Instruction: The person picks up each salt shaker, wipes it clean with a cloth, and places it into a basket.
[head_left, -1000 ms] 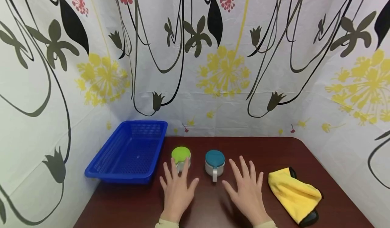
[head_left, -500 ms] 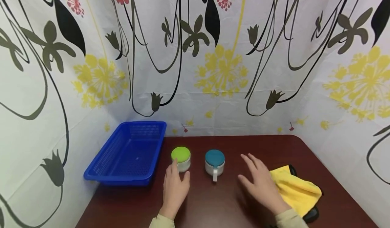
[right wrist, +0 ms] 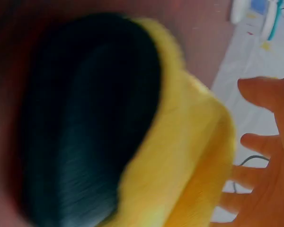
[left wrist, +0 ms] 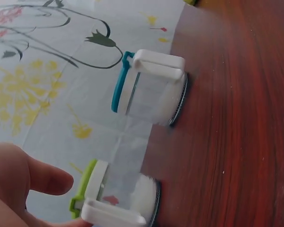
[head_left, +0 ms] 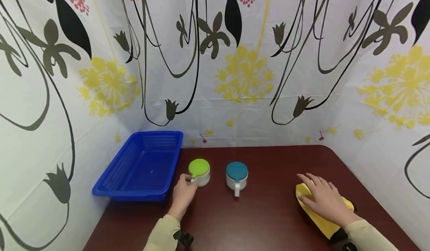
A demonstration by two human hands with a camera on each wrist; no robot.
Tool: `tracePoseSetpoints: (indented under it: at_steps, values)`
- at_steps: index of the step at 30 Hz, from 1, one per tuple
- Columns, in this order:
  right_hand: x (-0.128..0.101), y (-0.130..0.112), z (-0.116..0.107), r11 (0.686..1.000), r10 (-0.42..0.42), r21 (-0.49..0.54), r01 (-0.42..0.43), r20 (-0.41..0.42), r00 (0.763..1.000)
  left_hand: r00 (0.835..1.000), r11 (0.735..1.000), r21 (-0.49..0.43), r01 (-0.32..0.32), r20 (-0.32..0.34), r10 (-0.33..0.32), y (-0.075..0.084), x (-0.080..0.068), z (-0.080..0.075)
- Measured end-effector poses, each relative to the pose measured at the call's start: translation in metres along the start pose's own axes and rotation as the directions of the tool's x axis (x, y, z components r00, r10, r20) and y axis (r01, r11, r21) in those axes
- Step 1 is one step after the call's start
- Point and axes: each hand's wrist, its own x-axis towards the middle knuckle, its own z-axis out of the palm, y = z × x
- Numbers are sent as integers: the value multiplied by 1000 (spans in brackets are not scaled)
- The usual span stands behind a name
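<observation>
A small clear jar with a green lid (head_left: 199,172) stands on the dark red table (head_left: 268,221) beside a twin jar with a teal lid (head_left: 236,175). My left hand (head_left: 185,187) reaches the green jar's white handle (left wrist: 111,215). Its fingertips are at the handle, and the thumb (left wrist: 47,177) is straight and clear of the jar. In the left wrist view the teal jar (left wrist: 149,92) is farther off. My right hand (head_left: 319,195) lies with spread fingers on a folded yellow cloth (head_left: 324,221) at the right. Up close the cloth (right wrist: 180,156) shows a dark underside.
A blue mesh basket (head_left: 134,191) with nothing visible inside sits at the table's left rear corner, just left of the green jar. Flowered curtain walls close in the back and both sides. The table's front edge is out of view.
Both hands left the middle of the table. The left went forward and left to the green jar's handle. The right swept right onto the yellow cloth.
</observation>
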Motion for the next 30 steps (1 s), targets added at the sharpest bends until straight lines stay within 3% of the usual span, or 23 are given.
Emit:
tracePoseSetpoints:
  at_steps: [3,5,10,19,21,24,25,27,30]
  values:
    - [-6,7,3,1000,-8,10,7,36,999,992,989,-122,84,108,-71,-2,3,-7]
    - [-12,12,5,1000,-5,17,4,50,999,975,973,-184,140,195,-103,-2,6,-12]
    - [-26,25,9,1000,22,8,-22,30,999,905,927,-240,290,384,-184,3,16,-19]
    - [-32,42,16,992,29,124,-38,74,997,806,874,-232,427,535,-252,-2,35,-27]
    - [-31,44,17,991,20,132,-30,75,997,782,846,-261,464,569,-253,-4,38,-26]
    - [-29,46,18,992,12,122,-21,73,997,741,768,-328,550,616,-267,-6,42,-22]
    - [-29,47,19,993,14,120,-23,76,997,734,742,-350,571,623,-271,-6,42,-20]
    - [-27,48,19,993,17,117,-28,86,996,734,705,-386,595,618,-282,-7,42,-17]
    - [-25,48,19,992,38,119,-49,95,995,763,693,-420,586,575,-296,-7,40,-14]
